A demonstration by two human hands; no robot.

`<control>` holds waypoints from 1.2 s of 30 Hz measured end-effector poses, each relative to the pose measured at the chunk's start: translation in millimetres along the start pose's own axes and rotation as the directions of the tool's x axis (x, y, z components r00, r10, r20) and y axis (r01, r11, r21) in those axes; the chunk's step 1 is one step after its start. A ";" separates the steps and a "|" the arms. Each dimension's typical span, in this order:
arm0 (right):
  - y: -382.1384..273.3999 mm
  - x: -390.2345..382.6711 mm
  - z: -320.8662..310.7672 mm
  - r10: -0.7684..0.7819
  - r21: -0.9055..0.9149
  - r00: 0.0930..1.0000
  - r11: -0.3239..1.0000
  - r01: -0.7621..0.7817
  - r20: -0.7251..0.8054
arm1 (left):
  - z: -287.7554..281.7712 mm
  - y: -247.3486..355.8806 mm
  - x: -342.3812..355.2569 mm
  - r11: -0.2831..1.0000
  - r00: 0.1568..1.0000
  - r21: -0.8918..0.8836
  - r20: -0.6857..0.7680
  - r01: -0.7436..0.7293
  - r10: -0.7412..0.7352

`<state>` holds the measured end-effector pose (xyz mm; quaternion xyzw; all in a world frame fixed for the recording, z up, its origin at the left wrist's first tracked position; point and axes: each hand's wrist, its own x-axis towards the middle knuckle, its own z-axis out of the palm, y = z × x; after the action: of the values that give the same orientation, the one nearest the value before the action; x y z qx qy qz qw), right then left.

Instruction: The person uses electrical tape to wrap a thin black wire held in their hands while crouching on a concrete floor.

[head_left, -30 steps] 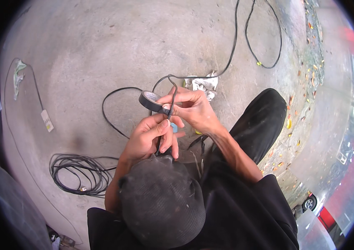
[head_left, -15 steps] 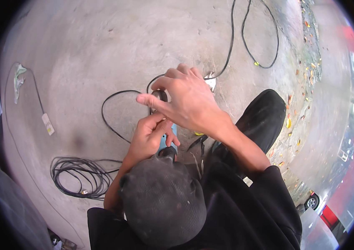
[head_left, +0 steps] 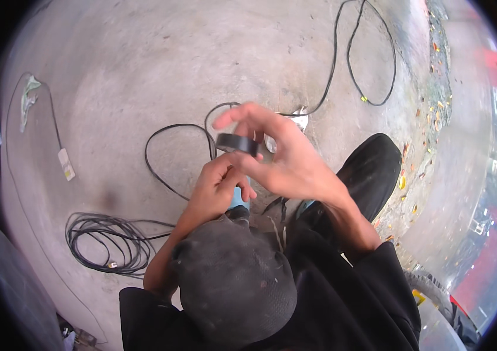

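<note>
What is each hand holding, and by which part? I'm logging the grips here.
The right hand pinches a black tape roll by its outer rim. The left hand is closed around a blue-handled tool, near the handle's top.

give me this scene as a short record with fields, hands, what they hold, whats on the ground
setting: bare concrete floor, seen from above a person in a dark cap
right hand: raised, grip closed on a black tape roll
left hand: closed around a blue-handled item, mostly hidden
black cable: loops on the floor past the hands
coiled cable: bundle on the floor to the person's left
far cable: curves away at top right
white tag: on a thin wire, left
</note>
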<state>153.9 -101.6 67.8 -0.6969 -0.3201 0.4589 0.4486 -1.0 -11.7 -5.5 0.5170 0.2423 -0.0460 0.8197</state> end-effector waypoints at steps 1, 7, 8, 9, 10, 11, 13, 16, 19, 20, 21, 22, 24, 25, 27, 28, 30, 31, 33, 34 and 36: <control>2.4 -8.4 -2.7 -0.080 0.010 0.997 0.997 0.080 -0.008 | 3.6 2.7 -0.1 1.000 1.000 -0.003 0.000 -0.001 0.001; 22.0 -33.8 -12.7 -0.017 0.016 0.997 1.000 0.018 -0.075 | -1.1 2.5 -3.6 0.982 0.991 -0.160 -0.069 0.103 -0.115; 19.8 -35.5 -12.4 0.118 -0.014 0.989 0.993 -0.120 -0.088 | 0.6 0.3 -3.0 0.980 0.994 -0.188 -0.077 0.061 -0.077; 19.0 -36.4 -12.0 0.251 -0.042 0.962 0.966 -0.256 -0.104 | 1.4 -2.1 -2.8 0.976 0.995 -0.216 -0.087 0.021 -0.040; 21.5 -35.9 -11.4 0.252 -0.040 0.962 0.966 -0.257 -0.101 | 0.2 -4.7 -2.5 0.976 0.995 -0.215 -0.090 0.023 -0.043; 24.5 -35.3 -11.1 0.237 -0.158 0.966 0.955 -0.251 -0.102 | -1.3 -6.0 -1.3 0.985 0.995 -0.169 -0.089 0.026 -0.042; 24.9 -33.5 -11.2 0.222 -0.268 0.970 0.933 -0.242 -0.103 | -1.6 -4.2 0.2 0.992 0.995 -0.119 -0.088 0.033 -0.044; 24.5 -29.9 -6.4 0.223 -0.369 0.966 0.893 -0.257 -0.133 | -2.2 -1.5 1.0 0.952 0.995 -0.297 -0.038 0.080 -0.095; 31.7 -30.7 -1.8 0.247 -0.421 0.964 0.867 -0.266 -0.100 | 1.3 -5.6 6.2 0.934 0.989 -0.334 -0.026 0.128 -0.145; 33.2 -31.5 -0.5 0.161 -0.488 0.984 0.854 -0.179 -0.078 | 3.7 -6.5 8.0 0.952 0.993 -0.293 -0.050 0.086 -0.105; 34.7 -32.1 0.9 0.075 -0.551 0.996 0.830 -0.091 -0.050 | 4.7 -6.6 9.2 0.967 0.995 -0.250 -0.073 0.044 -0.064; 36.6 -32.2 2.1 0.076 -0.544 0.996 0.834 -0.093 -0.054 | 4.1 -5.6 10.1 0.969 0.995 -0.243 -0.071 0.050 -0.069; 41.0 -32.9 3.5 -0.071 -0.527 0.995 0.849 0.025 -0.066 | 3.6 -3.5 13.3 0.950 0.987 -0.303 -0.113 0.072 -0.111; 43.3 -33.2 5.1 -0.070 -0.522 0.995 0.853 0.020 -0.075 | 3.5 -3.6 13.3 0.952 0.988 -0.296 -0.107 0.079 -0.115; 47.3 -32.1 10.1 -0.183 -0.496 0.976 0.863 0.102 -0.117 | 2.5 -3.9 12.2 0.948 0.990 -0.310 -0.089 0.073 -0.105; 48.8 -31.9 12.7 -0.183 -0.490 0.975 0.866 0.099 -0.125 | 3.5 -3.3 11.7 0.950 0.990 -0.303 -0.085 0.079 -0.109; 51.2 -32.1 17.6 -0.216 -0.447 0.963 0.886 0.124 -0.162 | 8.6 -3.0 11.3 0.947 0.980 -0.322 -0.184 0.017 -0.080; 51.9 -31.8 19.7 -0.216 -0.443 0.962 0.888 0.123 -0.168 | 9.6 -3.6 11.2 0.948 0.980 -0.316 -0.181 0.021 -0.082; 55.1 -29.6 24.3 -0.271 -0.418 0.941 0.893 0.167 -0.202 | 8.7 -7.2 12.0 0.920 0.977 -0.391 -0.207 -0.032 -0.054; 57.2 -29.6 26.1 -0.271 -0.414 0.940 0.895 0.167 -0.206 | 8.7 -7.4 11.5 0.922 0.977 -0.386 -0.206 -0.029 -0.056; 58.7 -30.2 28.8 -0.248 -0.346 0.943 0.924 0.162 -0.221 | 7.5 -5.3 8.8 0.893 0.969 -0.449 -0.225 -0.014 -0.098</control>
<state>117.9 -141.1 19.5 -0.7775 -0.4008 0.2549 0.4122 7.6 -19.1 -11.2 0.3108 0.3557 0.0565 0.8796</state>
